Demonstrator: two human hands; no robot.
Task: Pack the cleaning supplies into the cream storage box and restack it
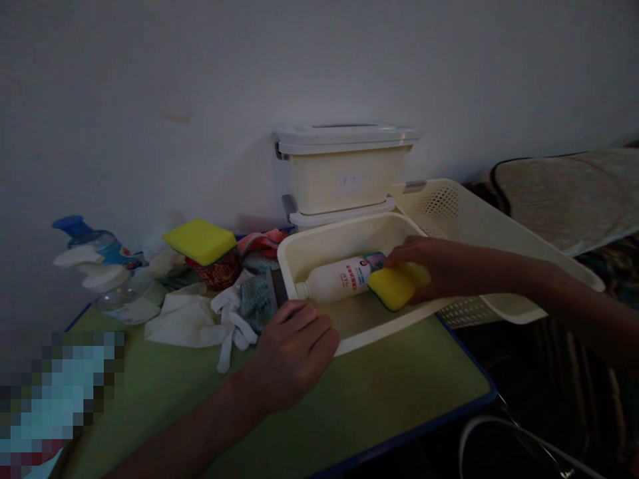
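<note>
A cream plastic bin [309,249] sits on a green table [349,406]. Inside it a white bottle [334,279] lies on its side with its neck to the left. My right hand [429,269] reaches into the bin and is closed on a yellow sponge [392,286], right beside the bottle's base. My left hand [294,349] rests at the bin's near left corner, fingers curled against the rim.
A lidded cream box [344,166] stands behind the bin by the wall. A perforated white basket [464,219] lies to the right. On the left are another yellow sponge [200,241], white cloths [194,319], a blue-capped pump bottle [92,243] and a red item [219,271].
</note>
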